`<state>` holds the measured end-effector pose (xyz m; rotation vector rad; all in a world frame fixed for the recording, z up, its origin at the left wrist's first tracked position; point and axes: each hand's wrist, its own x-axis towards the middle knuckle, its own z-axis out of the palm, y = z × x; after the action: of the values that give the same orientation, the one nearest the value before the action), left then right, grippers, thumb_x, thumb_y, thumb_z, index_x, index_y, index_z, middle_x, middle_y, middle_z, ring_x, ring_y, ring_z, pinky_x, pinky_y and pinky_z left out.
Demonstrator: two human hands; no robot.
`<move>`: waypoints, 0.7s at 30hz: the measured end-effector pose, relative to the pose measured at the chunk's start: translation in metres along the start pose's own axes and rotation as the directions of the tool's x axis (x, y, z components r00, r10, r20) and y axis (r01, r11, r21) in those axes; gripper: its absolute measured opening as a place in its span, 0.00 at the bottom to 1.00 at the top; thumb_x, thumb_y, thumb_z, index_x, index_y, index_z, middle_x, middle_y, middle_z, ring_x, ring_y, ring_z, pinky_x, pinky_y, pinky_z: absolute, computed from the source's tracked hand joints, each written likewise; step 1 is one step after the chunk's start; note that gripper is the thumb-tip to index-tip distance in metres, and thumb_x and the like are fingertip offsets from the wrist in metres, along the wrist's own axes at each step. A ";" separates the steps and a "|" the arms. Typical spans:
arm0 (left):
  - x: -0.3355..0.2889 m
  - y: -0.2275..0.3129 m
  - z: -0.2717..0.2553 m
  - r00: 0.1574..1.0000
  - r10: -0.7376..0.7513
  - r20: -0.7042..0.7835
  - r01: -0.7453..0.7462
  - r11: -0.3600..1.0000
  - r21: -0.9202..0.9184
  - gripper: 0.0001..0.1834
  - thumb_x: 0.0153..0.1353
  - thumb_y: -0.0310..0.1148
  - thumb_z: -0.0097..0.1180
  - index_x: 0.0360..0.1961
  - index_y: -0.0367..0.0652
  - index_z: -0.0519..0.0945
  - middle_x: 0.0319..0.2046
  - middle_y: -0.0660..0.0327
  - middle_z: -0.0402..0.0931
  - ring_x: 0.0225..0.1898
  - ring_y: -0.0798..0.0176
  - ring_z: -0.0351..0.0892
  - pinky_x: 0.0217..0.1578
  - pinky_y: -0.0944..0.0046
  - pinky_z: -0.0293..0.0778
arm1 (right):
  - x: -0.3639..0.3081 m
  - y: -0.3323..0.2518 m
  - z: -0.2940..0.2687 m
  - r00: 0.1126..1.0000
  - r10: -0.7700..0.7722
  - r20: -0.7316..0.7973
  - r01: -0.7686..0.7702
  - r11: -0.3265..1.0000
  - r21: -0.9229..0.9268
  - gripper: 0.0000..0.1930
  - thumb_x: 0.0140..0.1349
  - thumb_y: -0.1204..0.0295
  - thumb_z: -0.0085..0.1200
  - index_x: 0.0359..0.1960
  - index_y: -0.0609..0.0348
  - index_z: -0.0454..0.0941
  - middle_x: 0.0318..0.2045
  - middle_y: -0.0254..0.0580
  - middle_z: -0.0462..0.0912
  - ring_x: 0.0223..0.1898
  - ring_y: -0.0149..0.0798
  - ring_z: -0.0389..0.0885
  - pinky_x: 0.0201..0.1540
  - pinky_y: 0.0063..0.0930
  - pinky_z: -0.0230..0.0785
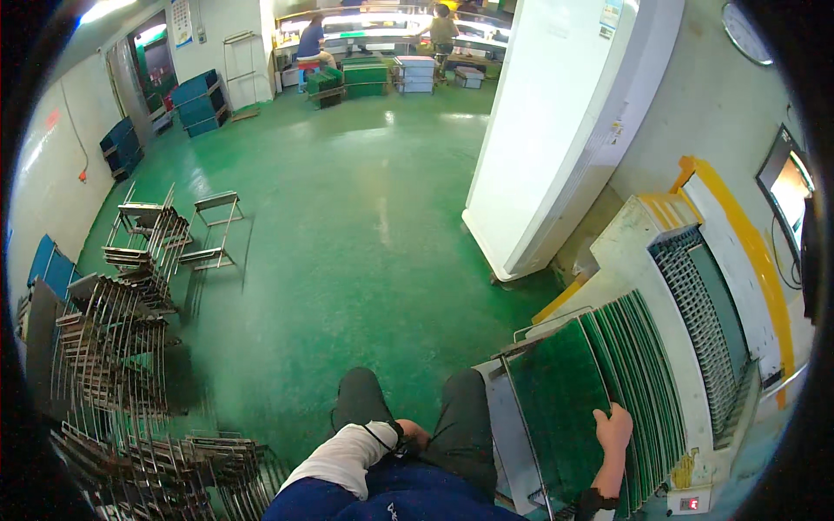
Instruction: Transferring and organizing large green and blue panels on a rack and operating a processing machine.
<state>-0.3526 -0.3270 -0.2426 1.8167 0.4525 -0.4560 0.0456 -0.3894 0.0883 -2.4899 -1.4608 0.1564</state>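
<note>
My right hand (616,427) is at the edge of the front green panel (556,391), its thumb on the panel's face and its fingers by the gap behind. This flat board looks like a circuit board. Behind it, several more green boards (641,373) stand upright in a row in a metal rack (521,434). My left hand (415,433) rests low between my thighs, below a white sleeve (343,456). Its fingers are mostly hidden.
To the right stands a machine with a grey slatted conveyor (699,321) and yellow frame (738,226). A tall white cabinet (543,130) is ahead. Several metal racks (113,339) crowd the left. Blue crates (200,104) line the wall; people (313,42) sit at a far lit bench.
</note>
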 end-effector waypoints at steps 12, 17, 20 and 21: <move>0.010 0.028 -0.012 0.977 -0.195 0.090 0.181 0.973 0.142 0.22 0.50 0.41 0.55 0.47 0.48 0.80 0.41 0.57 0.80 0.42 0.53 0.79 0.41 0.52 0.72 | -0.008 0.000 0.002 1.000 -0.008 0.023 0.010 0.996 -0.087 0.15 0.49 0.64 0.59 0.30 0.64 0.77 0.27 0.57 0.78 0.33 0.58 0.76 0.36 0.47 0.66; 0.024 -0.034 0.011 0.964 0.001 -0.267 -0.007 1.000 -0.022 0.20 0.57 0.44 0.52 0.51 0.53 0.78 0.47 0.60 0.78 0.47 0.56 0.77 0.45 0.54 0.70 | -0.002 0.001 0.010 0.995 -0.101 -0.013 0.100 0.994 -0.050 0.15 0.47 0.66 0.60 0.31 0.66 0.76 0.28 0.57 0.78 0.33 0.59 0.75 0.37 0.47 0.65; 0.010 0.000 -0.003 0.980 0.020 -0.198 -0.015 1.000 0.024 0.17 0.56 0.43 0.51 0.46 0.53 0.79 0.42 0.61 0.80 0.44 0.56 0.78 0.42 0.56 0.70 | -0.004 0.011 -0.008 0.994 -0.079 -0.074 0.072 0.993 -0.092 0.16 0.46 0.66 0.61 0.31 0.67 0.76 0.28 0.58 0.78 0.34 0.59 0.75 0.38 0.47 0.65; 0.006 0.003 -0.003 0.984 0.007 -0.176 0.008 0.996 0.085 0.15 0.56 0.42 0.51 0.44 0.52 0.79 0.39 0.61 0.80 0.43 0.56 0.79 0.41 0.58 0.70 | 0.001 0.005 -0.017 0.996 -0.074 -0.049 0.068 0.991 -0.114 0.16 0.45 0.67 0.62 0.30 0.68 0.75 0.27 0.59 0.77 0.35 0.59 0.75 0.38 0.47 0.64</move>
<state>-0.3460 -0.3246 -0.2424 1.9492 0.5621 -0.3196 0.0541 -0.3936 0.1033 -2.5030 -1.5744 -0.0054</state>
